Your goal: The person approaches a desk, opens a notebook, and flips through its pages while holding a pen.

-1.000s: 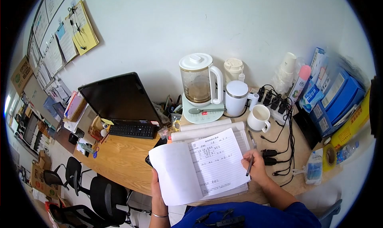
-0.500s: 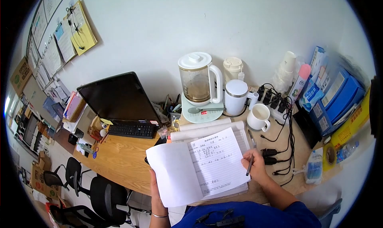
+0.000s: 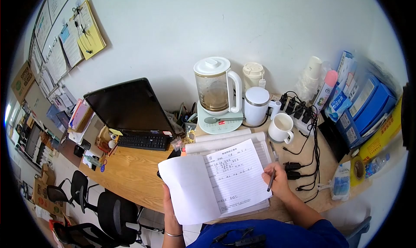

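An open booklet (image 3: 190,189) lies before me, its left page blank and its right page a lined form with handwriting. My left hand (image 3: 170,209) holds the booklet's left edge, the fingers partly hidden beneath it. At the right edge of the form, my right hand (image 3: 277,181) grips a dark pen (image 3: 271,180), tip pointing down. More papers (image 3: 260,140) lie beneath the booklet. A second pen (image 3: 274,149) rests just above my right hand. The white mug (image 3: 281,128) stands farther up.
A glass kettle (image 3: 213,89) with a spoon on its base stands behind the papers, beside a lidded white cup (image 3: 256,105). Black cables (image 3: 316,161) lie at right near blue folders (image 3: 372,105). The monitor (image 3: 130,107) and keyboard (image 3: 144,141) are at left, chairs (image 3: 115,215) below.
The booklet's left page and my left hand have shifted slightly left. My right hand keeps the pen at nearly the same spot.
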`<act>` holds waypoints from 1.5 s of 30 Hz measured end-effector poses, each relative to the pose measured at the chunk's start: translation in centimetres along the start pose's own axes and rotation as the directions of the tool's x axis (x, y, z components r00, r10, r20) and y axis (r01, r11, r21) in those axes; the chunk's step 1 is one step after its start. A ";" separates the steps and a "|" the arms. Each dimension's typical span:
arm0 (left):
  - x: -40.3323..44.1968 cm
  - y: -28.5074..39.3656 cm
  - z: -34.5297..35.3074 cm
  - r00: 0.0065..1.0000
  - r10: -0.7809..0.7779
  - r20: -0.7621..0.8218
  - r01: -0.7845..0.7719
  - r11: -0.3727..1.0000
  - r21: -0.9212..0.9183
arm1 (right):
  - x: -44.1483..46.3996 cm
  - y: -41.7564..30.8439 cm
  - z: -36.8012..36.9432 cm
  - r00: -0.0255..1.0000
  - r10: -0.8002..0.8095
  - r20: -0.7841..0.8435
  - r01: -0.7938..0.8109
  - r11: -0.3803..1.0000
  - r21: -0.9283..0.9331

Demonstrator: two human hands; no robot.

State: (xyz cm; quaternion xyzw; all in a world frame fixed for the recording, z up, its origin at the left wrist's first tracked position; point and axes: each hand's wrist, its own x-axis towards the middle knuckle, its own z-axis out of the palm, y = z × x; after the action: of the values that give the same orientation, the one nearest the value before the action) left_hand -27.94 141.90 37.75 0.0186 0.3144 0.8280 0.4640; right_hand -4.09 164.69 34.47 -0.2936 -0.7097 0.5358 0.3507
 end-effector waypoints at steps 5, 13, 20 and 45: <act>0.2 -0.1 -0.5 1.000 0.008 0.006 -0.008 1.000 -0.001 | 0.0 0.4 0.0 1.000 -0.016 -0.004 0.016 1.000 0.006; 0.0 -0.1 -0.1 1.000 0.024 -0.014 -0.023 0.999 0.028 | 0.0 0.0 0.0 1.000 -0.001 -0.003 0.001 1.000 -0.026; -0.1 -0.1 0.2 0.999 0.017 -0.028 -0.015 0.997 0.076 | -0.1 -0.3 0.0 0.999 -0.032 -0.014 0.031 0.996 -0.089; 0.0 -0.3 0.4 0.999 0.025 -0.026 -0.023 0.998 0.058 | 0.1 -0.9 0.1 1.000 0.015 -0.012 -0.015 0.999 -0.030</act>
State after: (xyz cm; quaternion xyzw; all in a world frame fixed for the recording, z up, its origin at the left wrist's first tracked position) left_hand -27.60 142.20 37.90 0.0245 0.3440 0.8243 0.4489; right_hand -4.25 164.44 35.33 -0.3072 -0.7133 0.5261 0.3464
